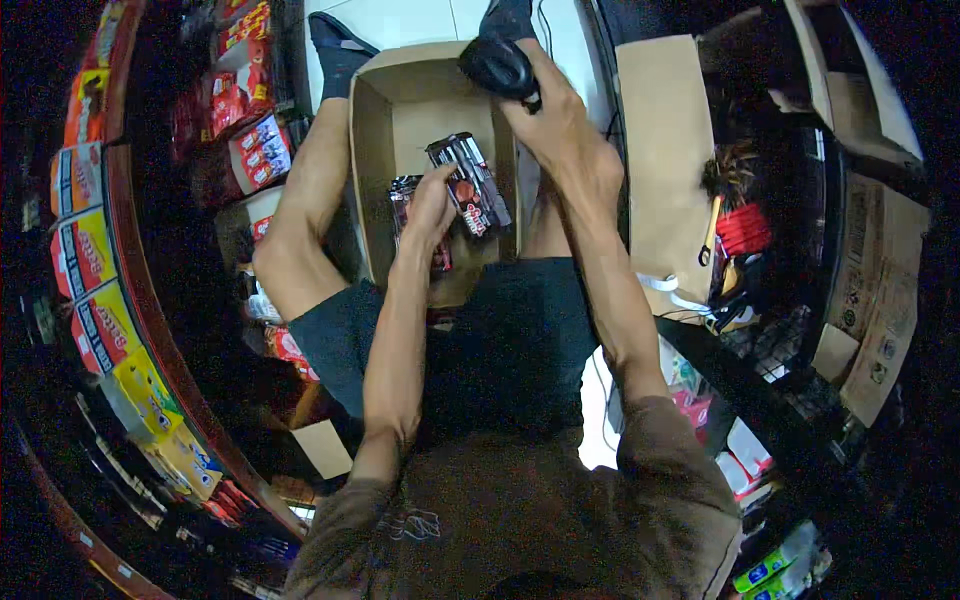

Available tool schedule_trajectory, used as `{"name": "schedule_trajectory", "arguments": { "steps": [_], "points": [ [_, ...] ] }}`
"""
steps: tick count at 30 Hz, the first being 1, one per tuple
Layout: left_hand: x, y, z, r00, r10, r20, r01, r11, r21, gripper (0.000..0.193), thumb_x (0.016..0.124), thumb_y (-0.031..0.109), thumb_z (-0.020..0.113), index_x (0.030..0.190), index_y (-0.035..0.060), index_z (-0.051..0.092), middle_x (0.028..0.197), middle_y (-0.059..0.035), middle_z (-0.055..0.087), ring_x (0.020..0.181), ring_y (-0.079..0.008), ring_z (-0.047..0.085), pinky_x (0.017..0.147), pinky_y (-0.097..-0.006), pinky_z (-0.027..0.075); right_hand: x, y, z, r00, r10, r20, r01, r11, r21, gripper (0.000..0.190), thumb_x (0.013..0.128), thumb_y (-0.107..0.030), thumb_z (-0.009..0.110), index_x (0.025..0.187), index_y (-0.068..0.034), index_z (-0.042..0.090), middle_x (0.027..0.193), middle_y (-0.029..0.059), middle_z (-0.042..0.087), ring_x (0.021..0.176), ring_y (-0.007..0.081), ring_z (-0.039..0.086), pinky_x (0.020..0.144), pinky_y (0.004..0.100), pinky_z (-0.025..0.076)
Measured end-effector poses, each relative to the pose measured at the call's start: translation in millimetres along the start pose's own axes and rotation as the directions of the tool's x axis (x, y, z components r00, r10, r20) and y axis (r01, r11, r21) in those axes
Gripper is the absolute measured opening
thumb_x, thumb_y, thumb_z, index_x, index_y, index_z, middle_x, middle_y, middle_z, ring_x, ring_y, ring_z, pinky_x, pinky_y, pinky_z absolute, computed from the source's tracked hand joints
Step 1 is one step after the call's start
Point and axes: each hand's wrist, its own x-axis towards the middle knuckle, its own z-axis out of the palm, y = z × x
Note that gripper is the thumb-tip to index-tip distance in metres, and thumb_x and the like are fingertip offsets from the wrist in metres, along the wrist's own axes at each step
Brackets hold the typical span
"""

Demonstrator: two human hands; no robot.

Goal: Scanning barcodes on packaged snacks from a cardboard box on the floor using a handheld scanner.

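My left hand [433,204] is over an open cardboard box [365,172] between my legs, with its thumb pressed on a dark snack packet [480,196] that bears red and white print. Under and beside that hand lies another dark and red packet [401,196] inside the box. My right hand [553,112] grips a black handheld device, apparently a barcode scanner [499,67], above the box's far right corner. The fingers under the device are partly hidden.
Shelves with packaged snacks [91,255] curve along the left, with red packets [244,97] nearer my leg. A tall cardboard box [664,150] stands at the right, beside a yellow-handled tool [711,232] and a red item [742,229]. Flattened cardboard [877,300] leans farther right.
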Motion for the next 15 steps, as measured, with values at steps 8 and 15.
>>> {"name": "schedule_trajectory", "arguments": {
  "steps": [8,15],
  "points": [
    [23,-15,-14,0.972,-0.182,0.151,0.212,0.953,-0.215,0.054,0.096,0.035,0.052,0.137,0.0022,0.041,0.092,-0.0121,0.063,0.076,-0.0228,0.061,0.077,-0.0361,0.052,8,11,-10,0.993,0.116,0.032,-0.119,0.99,0.074,0.049,0.071,-0.014,0.069,0.119,-0.011,0.059,0.092,0.0135,0.068,0.077,0.0315,0.064,0.068,0.0386,0.05],
    [52,-73,-3,0.982,0.16,-0.103,-0.018,0.618,0.786,0.071,0.095,0.045,0.052,0.149,0.0044,0.03,0.098,-0.0176,0.062,0.078,-0.0291,0.062,0.08,-0.0423,0.052,10,12,-12,0.987,0.159,0.013,-0.159,0.982,0.104,0.044,0.073,-0.015,0.07,0.116,-0.01,0.061,0.081,0.0133,0.069,0.067,0.0303,0.063,0.062,0.0376,0.049]
  ]
}}
